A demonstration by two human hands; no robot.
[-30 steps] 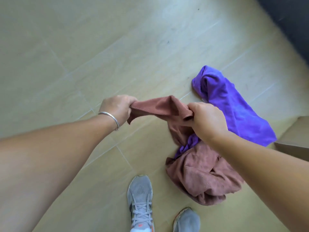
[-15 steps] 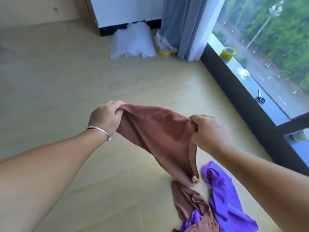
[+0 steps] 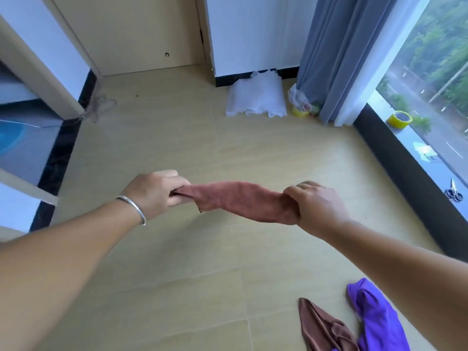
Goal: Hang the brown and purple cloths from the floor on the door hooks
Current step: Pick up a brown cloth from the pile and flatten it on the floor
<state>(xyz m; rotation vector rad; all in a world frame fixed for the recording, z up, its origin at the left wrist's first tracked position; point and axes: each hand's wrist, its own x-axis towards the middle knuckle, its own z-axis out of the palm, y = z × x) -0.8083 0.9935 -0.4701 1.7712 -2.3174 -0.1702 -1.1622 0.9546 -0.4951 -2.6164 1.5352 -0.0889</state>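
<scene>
A: We've got a pale wood-look floor (image 3: 177, 153) with faint seams, and a beige door (image 3: 141, 34) at the far wall, black skirting (image 3: 63, 148) running down the left.

B: We also see a white wall panel (image 3: 248, 34) right of the door, and a white bag (image 3: 255, 100) on the floor against it.

A: Grey curtain (image 3: 336, 51) hangs beside that, with a sheer white one next to it.

B: Big window (image 3: 435, 79) on the right, daylight, trees and road outside. On the sill (image 3: 417, 138) we note a yellow tape roll (image 3: 399, 119) and scissors (image 3: 453, 190).
</scene>
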